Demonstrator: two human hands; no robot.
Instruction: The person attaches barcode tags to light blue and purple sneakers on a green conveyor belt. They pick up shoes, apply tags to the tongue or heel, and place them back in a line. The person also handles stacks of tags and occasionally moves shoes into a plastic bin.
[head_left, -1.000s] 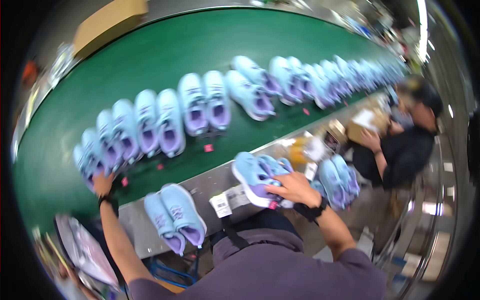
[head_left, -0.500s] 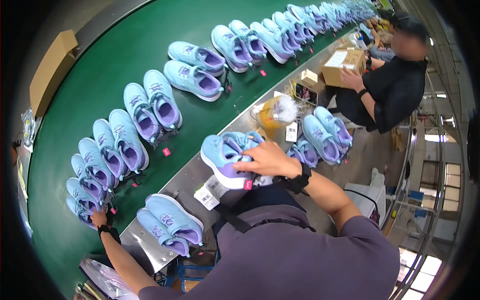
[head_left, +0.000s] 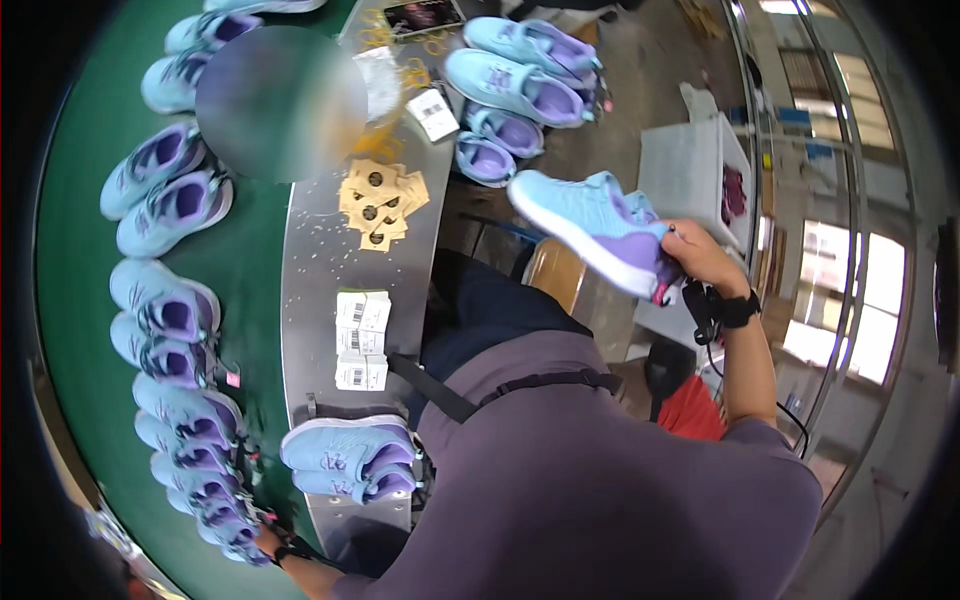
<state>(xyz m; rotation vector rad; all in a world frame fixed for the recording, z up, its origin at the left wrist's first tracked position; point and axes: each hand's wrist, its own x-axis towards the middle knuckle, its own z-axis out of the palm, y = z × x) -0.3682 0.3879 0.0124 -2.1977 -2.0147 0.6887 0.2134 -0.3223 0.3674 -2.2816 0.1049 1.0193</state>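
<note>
A pair of light-blue sneakers (head_left: 585,215) with purple heels and white soles hangs to the right of the worktop, over the floor. My right hand (head_left: 705,258) is closed on their heel end. At the lower left, my left hand (head_left: 268,540) reaches onto the green belt (head_left: 250,290), its fingers closed at the heel of the nearest sneakers (head_left: 238,545); they are partly hidden. Another pair of blue sneakers (head_left: 350,458) lies on the metal ledge (head_left: 310,250), between belt and body.
Rows of matching sneakers (head_left: 165,300) line the belt. The ledge carries white label stacks (head_left: 360,340), tan paper tags (head_left: 380,205) and a phone (head_left: 425,15). More sneakers (head_left: 520,80) are piled beyond its right edge. A stool (head_left: 555,275) and a white bin (head_left: 680,170) stand on the right.
The view has turned to the right. My right hand has carried the sneakers off the ledge area, out to the right. My left hand stays at the sneakers on the belt.
</note>
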